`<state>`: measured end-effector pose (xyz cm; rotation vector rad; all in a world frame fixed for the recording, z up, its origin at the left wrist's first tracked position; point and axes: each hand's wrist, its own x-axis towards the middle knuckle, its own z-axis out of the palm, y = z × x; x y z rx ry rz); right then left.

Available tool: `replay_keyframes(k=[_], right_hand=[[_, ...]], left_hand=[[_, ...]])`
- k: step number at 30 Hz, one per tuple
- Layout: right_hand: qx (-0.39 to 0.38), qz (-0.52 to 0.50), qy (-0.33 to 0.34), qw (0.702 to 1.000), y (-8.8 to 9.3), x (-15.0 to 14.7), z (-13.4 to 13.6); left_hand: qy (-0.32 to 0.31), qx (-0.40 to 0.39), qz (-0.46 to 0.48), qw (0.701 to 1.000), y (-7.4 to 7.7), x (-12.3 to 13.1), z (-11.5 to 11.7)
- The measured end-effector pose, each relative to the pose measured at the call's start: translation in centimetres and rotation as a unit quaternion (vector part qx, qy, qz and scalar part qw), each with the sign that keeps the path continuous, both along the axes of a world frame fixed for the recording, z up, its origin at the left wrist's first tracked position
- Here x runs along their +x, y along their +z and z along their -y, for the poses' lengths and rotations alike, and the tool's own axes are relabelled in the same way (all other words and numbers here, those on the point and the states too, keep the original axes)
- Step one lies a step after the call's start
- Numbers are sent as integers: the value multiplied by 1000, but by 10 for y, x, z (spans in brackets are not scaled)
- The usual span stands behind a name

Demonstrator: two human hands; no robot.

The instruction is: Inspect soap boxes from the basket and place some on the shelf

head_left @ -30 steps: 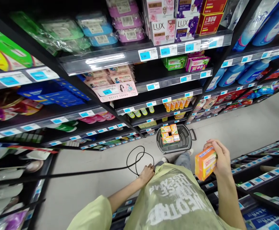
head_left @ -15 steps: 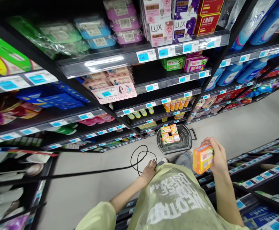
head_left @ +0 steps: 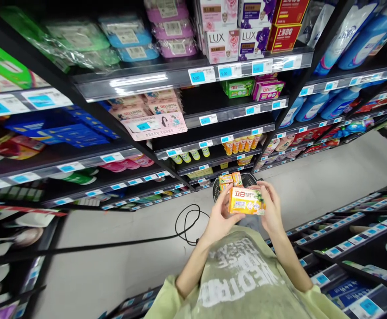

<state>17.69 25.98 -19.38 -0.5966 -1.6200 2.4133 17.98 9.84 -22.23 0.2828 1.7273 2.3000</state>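
Note:
An orange and white pack of soap [head_left: 246,200] is held level in front of my chest, its printed face turned up to me. My left hand [head_left: 220,217] grips its left end, thumb along the lower edge. At its right end, the fingers of my right hand [head_left: 271,206] are closed on it. Just beyond, a dark grey shopping basket [head_left: 251,180] stands on the floor, partly covered by my hands and the held pack. Similar orange soap packs [head_left: 226,179] lie in its left part.
Ahead rises a shelf [head_left: 166,79] with boxed soaps [head_left: 223,44], green and purple soap packs [head_left: 240,87] and blue bottles [head_left: 313,106]. A black cable [head_left: 113,244] runs across the floor and loops left of the basket. More shelving [head_left: 342,239] stands close on my right.
My right hand has brought the soap pack leftward to the front of my chest. The left hand has come up from beside my body and taken hold of its other end.

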Motion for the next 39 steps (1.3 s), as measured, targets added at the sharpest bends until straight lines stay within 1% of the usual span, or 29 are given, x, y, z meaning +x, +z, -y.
replay_keyframes(k=[3, 7, 14, 16, 17, 18, 19, 20, 21, 23, 24, 25, 26, 27, 28, 30, 31, 32, 33, 34, 35, 36, 37, 39], right_hand=[[-28, 1, 18, 999, -2, 5, 2], [-40, 17, 24, 999, -4, 10, 4], [-39, 24, 10, 999, -7, 13, 5], [-27, 16, -8, 999, -11, 15, 6], [-14, 10, -22, 1000, -13, 16, 7], [3, 2, -39, 999, -15, 17, 8], [23, -8, -57, 998, -17, 19, 10], [44, -20, -72, 996, -18, 20, 11], [66, -34, -81, 994, -19, 22, 13], [106, -63, -75, 990, -19, 27, 17], [125, -79, -62, 987, -18, 29, 19], [146, -97, -42, 984, -18, 32, 19], [171, -118, -17, 978, -17, 35, 20], [199, -142, 11, 970, -17, 37, 19], [228, -166, 41, 958, -17, 39, 18], [275, -205, 92, 935, -18, 41, 14], [286, -217, 99, 928, -18, 41, 12], [292, -224, 89, 926, -19, 40, 9], [297, -227, 69, 925, -19, 38, 7], [307, -227, 48, 923, -20, 36, 4], [324, -227, 38, 917, -20, 34, 2], [346, -229, 47, 909, -21, 31, 0], [365, -232, 73, 899, -22, 30, -1], [380, -236, 126, 885, -26, 28, -2]], left_hand=[[11, -5, 0, 1000, -8, -3, 8], [21, 2, 2, 1000, -11, -3, 17], [37, 23, 17, 999, -12, 1, 12], [71, 14, -9, 997, -14, 1, 8], [100, -5, -33, 994, -15, 2, 6], [131, -41, -67, 988, -16, 2, 4], [161, -92, -116, 976, -17, 3, 2], [185, -151, -174, 955, -17, 3, 0], [196, -211, -239, 927, -18, 3, -2], [187, -304, -351, 866, -19, 3, -3], [180, -329, -386, 843, -18, 3, -3], [172, -342, -402, 832, -18, 3, -3], [161, -342, -403, 834, -17, 2, -3], [148, -327, -390, 848, -16, 2, -2], [135, -297, -365, 872, -15, 1, -2], [119, -205, -271, 933, -12, 1, -2], [121, -153, -203, 960, -10, 1, -3], [130, -100, -126, 978, -8, 1, -5], [142, -47, -47, 988, -5, 2, -7], [152, 6, 28, 988, -3, 3, -9], [155, 57, 92, 982, -1, 4, -12], [154, 105, 143, 972, 2, 6, -15], [151, 145, 181, 961, 5, 7, -17], [148, 192, 222, 945, 10, 9, -20]])
